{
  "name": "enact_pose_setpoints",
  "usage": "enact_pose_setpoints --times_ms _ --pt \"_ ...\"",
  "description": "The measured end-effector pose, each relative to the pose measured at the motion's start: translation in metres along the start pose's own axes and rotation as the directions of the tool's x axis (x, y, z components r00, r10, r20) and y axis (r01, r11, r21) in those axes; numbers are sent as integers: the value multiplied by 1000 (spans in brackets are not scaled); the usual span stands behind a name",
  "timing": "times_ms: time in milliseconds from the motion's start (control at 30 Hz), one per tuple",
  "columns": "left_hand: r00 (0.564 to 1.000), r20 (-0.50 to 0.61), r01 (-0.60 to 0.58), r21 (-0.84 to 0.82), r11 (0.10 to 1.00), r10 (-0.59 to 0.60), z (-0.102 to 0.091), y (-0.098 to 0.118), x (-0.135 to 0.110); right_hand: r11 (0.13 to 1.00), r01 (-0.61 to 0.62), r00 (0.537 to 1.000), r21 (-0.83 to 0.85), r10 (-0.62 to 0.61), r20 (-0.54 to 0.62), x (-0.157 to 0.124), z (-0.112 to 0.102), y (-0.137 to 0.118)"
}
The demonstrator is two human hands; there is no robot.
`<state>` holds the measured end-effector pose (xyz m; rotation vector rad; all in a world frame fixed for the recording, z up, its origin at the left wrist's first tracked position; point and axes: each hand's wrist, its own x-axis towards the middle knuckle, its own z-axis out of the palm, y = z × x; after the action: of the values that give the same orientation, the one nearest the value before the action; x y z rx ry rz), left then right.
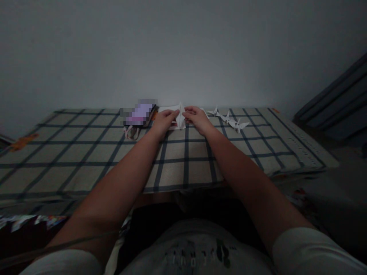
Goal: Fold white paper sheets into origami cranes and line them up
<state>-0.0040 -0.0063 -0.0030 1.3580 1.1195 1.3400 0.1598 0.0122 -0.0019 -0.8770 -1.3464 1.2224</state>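
The folded paper [181, 119] lies between the two hands, its long axis pointing straight away from the body, with a narrow tip at the far end. The left hand [165, 121] seems the nearer: its thumb overlaps the paper's left edge and appears to pinch it there. The right hand [197, 117] comes in from the other side, its bent fingertips at the right edge — whether they grip or only touch, I cannot tell. A white sheet [169, 110] shows behind and beside the hands, on the checked cloth [197, 168]. Just left of the left hand is a blurred purple object [140, 114]; right of the right hand — near it — sit folded paper birds [229, 119] in a slanting row.
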Motion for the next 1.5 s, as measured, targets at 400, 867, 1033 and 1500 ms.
enact_pose_setpoints --times_ms 400,867,1033,1500 --pt "999 -10 -40 22 999 40 -1 -2 2 999 45 998 -26 -44 45 6 -3 10" --pt "1000 14 -14 59 998 13 -1 -1 0 987 85 996 -135 -81 29 2 0 1" --pt "998 58 10 88 996 -15 0 -1 -1 989 111 993 -92 -113 -15 5 -2 4" --pt "992 119 22 56 998 -29 -1 -7 3 998 66 998 -18 -66 -19 8 -3 5"
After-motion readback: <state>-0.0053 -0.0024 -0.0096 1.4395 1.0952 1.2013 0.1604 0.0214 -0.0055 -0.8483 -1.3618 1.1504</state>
